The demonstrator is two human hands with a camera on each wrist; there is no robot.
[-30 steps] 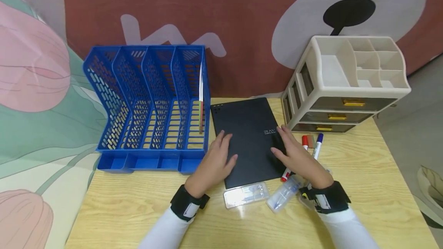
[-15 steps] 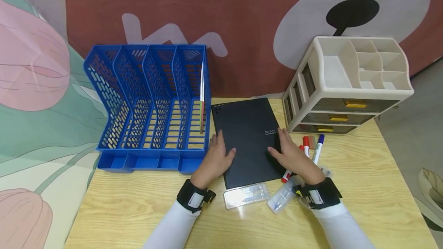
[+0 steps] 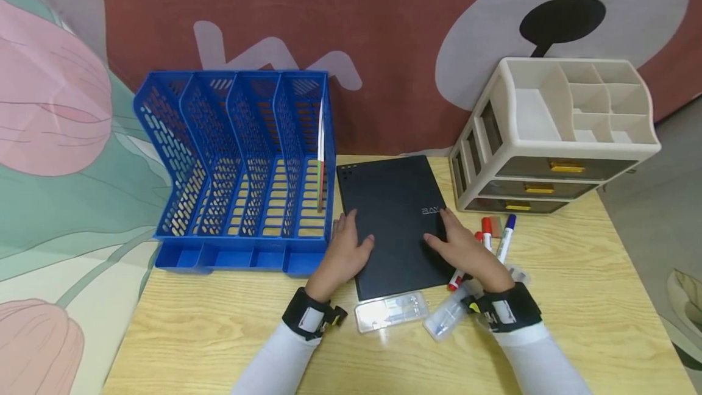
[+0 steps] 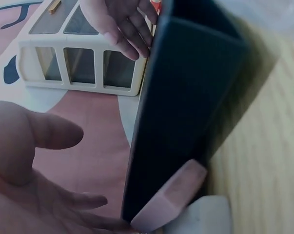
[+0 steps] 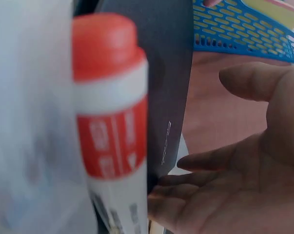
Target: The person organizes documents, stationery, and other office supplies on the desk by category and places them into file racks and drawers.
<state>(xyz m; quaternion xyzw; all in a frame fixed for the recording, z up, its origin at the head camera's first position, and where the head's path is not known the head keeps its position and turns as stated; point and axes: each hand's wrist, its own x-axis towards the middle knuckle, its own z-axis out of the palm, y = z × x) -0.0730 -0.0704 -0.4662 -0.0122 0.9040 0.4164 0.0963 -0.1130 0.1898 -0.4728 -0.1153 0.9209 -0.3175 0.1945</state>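
Folder (image 3: 397, 236), black with pale lettering, lies flat on the wood-grain table (image 3: 592, 322), between a blue file rack (image 3: 241, 238) and a white three-drawer desk organizer (image 3: 584, 150). The left hand (image 3: 341, 255) is at the folder's left edge, relaxed, fingers extended and thumb spread out over the cover. The right hand (image 3: 468, 252) mirrors it at the right edge, likewise loose and uncurled; how firmly either one presses cannot be told. Just beside the near edge lie a clear plastic case (image 3: 392, 311) and a second clear case (image 3: 445, 319), the latter partly hidden at the right wrist. A red marker (image 3: 456, 279) lies by the folder's near right corner, partly covered by that hand; a red-capped marker (image 3: 487, 232) and a blue-capped marker (image 3: 506, 238) lie beyond, in front of the organizer. The left wrist view shows a pink eraser (image 4: 171, 195) and a white block (image 4: 205, 217) near the folder's side. Thin booklets (image 3: 320, 160) stand upright in the file rack's rightmost compartment.
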